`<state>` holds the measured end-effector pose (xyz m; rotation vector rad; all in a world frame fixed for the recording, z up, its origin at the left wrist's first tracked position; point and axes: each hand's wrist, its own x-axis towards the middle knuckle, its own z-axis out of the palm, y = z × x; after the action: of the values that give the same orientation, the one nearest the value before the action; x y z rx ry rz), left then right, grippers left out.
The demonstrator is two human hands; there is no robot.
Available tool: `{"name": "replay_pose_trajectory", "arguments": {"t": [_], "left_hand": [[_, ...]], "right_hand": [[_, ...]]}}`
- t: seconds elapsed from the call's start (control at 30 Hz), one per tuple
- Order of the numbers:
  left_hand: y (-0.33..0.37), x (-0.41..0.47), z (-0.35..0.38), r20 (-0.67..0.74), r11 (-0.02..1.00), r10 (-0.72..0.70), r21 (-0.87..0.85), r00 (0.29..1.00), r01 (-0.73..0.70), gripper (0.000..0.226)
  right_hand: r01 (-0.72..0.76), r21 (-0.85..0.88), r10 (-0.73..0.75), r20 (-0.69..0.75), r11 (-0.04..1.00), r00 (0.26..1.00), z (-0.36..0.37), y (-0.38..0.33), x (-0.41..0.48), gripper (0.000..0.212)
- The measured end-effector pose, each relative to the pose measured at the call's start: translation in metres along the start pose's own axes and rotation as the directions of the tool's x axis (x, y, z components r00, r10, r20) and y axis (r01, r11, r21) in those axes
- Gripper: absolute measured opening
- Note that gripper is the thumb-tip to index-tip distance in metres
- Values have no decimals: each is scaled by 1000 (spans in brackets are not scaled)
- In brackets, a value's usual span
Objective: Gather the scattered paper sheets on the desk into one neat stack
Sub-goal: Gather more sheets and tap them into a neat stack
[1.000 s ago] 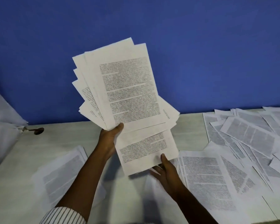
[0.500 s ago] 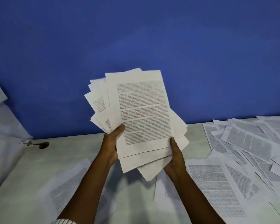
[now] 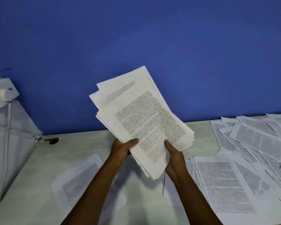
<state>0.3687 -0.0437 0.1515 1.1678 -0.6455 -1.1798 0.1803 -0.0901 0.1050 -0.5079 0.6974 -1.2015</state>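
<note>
1. Here, both hands hold one bundle of printed sheets (image 3: pixel 144 120) up off the desk (image 3: pixel 81 146), in front of the blue wall (image 3: pixel 152 38).
2. The bundle is tilted, its top leaning to the left. Its edges are not flush: corners fan out at the upper left, and several page edges step out at the lower right.
3. The left hand (image 3: pixel 122 147) grips the bundle's lower left edge. Its thumb lies across the front page, and its other fingers are curled behind the paper, hidden from view.
4. The right hand (image 3: pixel 173 157) grips the bundle's near right edge. Its thumb presses up along the front page, and the rest of its fingers wrap behind the sheets, out of sight.
5. On the pale desk, a pair of loose sheets (image 3: pixel 81 181) lies at the near left, overlapping and partly covered by the left forearm.
6. Just right of the right forearm, a spread of pages (image 3: pixel 225 184) lies flat, one over another, text side up.
7. Farther right and toward the wall, a heap of pages (image 3: pixel 258 135) lies criss-crossed at many angles and runs out of view at the right edge.
8. At the far left a white object (image 3: pixel 6 127) stands beside the desk. A small dark knob (image 3: pixel 53 140) sits just beside it, close to the wall.
</note>
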Motion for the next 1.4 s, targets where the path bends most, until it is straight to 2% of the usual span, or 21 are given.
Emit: {"name": "replay_pose_trajectory", "arguments": {"t": [0.13,0.3,0.37,0.43,0.5,0.53,0.6,0.67,0.73,0.77,0.83,0.9,0.97,1.07,1.13,1.23,1.3,1.4], "left_hand": [[23,11,-18,-61,986,56,-157,997,-65,37],[25,20,-11,-96,995,73,-61,993,-79,37],[27,20,-15,-83,997,59,-35,995,-62,39],[30,15,-23,-44,999,26,-17,999,-27,44],[29,4,-26,26,1000,-26,-14,999,26,43],[26,-3,-24,62,998,-51,-17,997,52,38],[17,-15,-17,106,993,-117,0,987,118,29],[3,-23,-7,136,981,-195,41,971,191,32],[-14,-28,6,165,960,-278,58,946,272,37],[-21,-30,11,167,944,-328,37,930,327,39],[-30,-37,16,174,899,-404,-109,898,425,51],[-41,-45,8,213,838,-393,-316,894,444,71],[-50,-57,6,216,805,-375,-406,902,432,76],[-72,-78,24,80,840,-491,-219,867,496,59],[-83,-92,31,-5,862,-501,-82,865,499,49],[-85,-104,28,72,887,-461,64,884,458,38],[-82,-102,24,97,883,-467,104,879,458,38],[-73,-81,24,91,889,-457,26,885,456,38]], "right_hand": [[-49,19,48,53,999,997,-10,-6,-7,42],[-113,-60,120,127,992,985,-15,-9,-6,46],[-187,-39,191,151,982,970,-27,-26,-5,48],[-283,-9,282,147,959,948,-46,-44,-4,63],[-348,-84,358,183,934,916,-63,-62,-4,84],[-375,-129,395,221,918,892,-66,-69,-3,86],[-425,-174,458,269,888,847,-66,-75,-1,80],[-462,-196,500,275,865,821,-57,-73,1,74],[-431,-307,505,226,849,833,-48,-68,2,63],[-392,-388,490,194,834,850,-46,-65,4,56],[-352,-490,478,156,797,864,-48,-64,5,49],[-386,-457,502,163,801,850,-59,-67,6,46],[-421,-396,518,181,816,836,-72,-71,7,42],[-403,-501,532,142,766,835,-78,-65,3,43],[-362,-589,522,121,722,845,-82,-61,0,42],[-306,-631,484,127,713,866,-93,-60,0,36],[-301,-633,490,142,713,860,-98,-62,2,36],[-313,-646,513,143,696,846,-96,-65,10,37]]}}
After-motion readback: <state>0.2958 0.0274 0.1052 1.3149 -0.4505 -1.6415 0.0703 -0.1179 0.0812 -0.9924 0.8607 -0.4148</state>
